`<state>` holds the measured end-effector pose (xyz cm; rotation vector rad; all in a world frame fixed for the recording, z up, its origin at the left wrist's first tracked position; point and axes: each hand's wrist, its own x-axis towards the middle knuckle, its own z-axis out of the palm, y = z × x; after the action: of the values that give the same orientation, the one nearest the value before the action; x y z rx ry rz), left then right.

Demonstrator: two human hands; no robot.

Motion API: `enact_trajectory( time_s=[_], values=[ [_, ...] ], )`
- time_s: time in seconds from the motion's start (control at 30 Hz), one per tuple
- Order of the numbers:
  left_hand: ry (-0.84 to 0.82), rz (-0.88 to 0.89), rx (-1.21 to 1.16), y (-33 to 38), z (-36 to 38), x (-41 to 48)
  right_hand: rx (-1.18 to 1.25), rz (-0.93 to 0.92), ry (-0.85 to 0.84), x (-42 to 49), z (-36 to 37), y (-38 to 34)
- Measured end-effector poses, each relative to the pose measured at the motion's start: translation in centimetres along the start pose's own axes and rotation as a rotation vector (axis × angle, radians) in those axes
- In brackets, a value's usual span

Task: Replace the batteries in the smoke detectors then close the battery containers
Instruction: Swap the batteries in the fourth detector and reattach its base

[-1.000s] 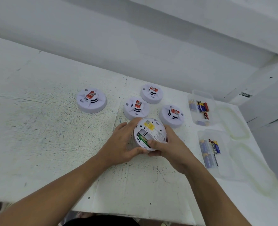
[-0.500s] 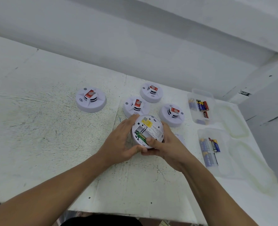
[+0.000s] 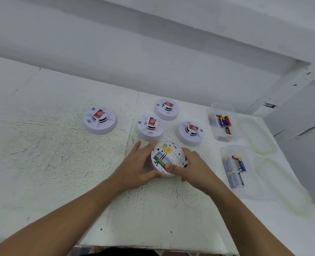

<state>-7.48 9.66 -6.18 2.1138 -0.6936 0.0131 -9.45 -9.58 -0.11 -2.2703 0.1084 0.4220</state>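
The person holds a round white plastic smoke detector [image 3: 168, 157] just above the scuffed white table [image 3: 42, 163], back side up, so the open battery bay faces the camera. The left hand [image 3: 136, 167] cups the left rim, fingers curled round the far edge and thumb under the near edge; this looks like the bracing grip that keeps the body from turning. The right hand [image 3: 193, 167] wraps the right rim, and its thumb lies across the near end of the bay beside a green battery [image 3: 159, 161] that lies in the slot. That placement suggests the thumb is working the cell, either to seat it or lever it out; I cannot tell which. No cover sits over the bay, so closing is not yet done on this unit.

4 more white domed smoke detectors [image 3: 150, 127] rest face up just beyond the hands, red labels on top, grouped close, probably so each can be picked up in turn. On the right, within the right hand's reach, stand 2 open tubs: the far clear plastic tub [image 3: 221, 106] with blue, black-and-yellow and red cells, and the near clear plastic tub [image 3: 253, 172] with blue and black-and-yellow ones. Which tub holds the fresh cells is not clear.
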Motion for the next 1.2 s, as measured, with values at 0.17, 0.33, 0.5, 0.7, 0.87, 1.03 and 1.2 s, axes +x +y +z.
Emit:
enact_trajectory(
  time_s=[0.17,0.33,0.5,0.7,0.87,1.03,1.2],
  values=[
    [-0.031,-0.029,0.058,-0.2,0.1,-0.1,-0.101,0.023,-0.002,0.6,0.6,1.3],
    [-0.025,-0.032,0.02,1.4,-0.3,-0.1,-0.149,0.026,-0.006,0.5,0.6,1.2],
    [-0.043,-0.077,0.094,0.1,0.1,-0.1,-0.201,-0.02,-0.035,0.5,-0.2,0.8],
    [-0.048,-0.087,0.095,0.6,0.0,0.1,-0.233,0.011,-0.138,0.7,-6.5,-1.9],
    [-0.04,-0.102,0.109,1.1,-0.2,0.0,-0.24,-0.041,0.179,4.2,-13.2,-2.1],
    [-0.039,-0.128,0.096,1.9,-0.5,0.0,-0.528,0.1,0.397,9.8,-16.6,0.6],
    [-0.026,-0.147,0.076,2.2,-0.6,-0.1,-0.746,0.203,0.354,11.9,-16.3,2.8]
  ],
)
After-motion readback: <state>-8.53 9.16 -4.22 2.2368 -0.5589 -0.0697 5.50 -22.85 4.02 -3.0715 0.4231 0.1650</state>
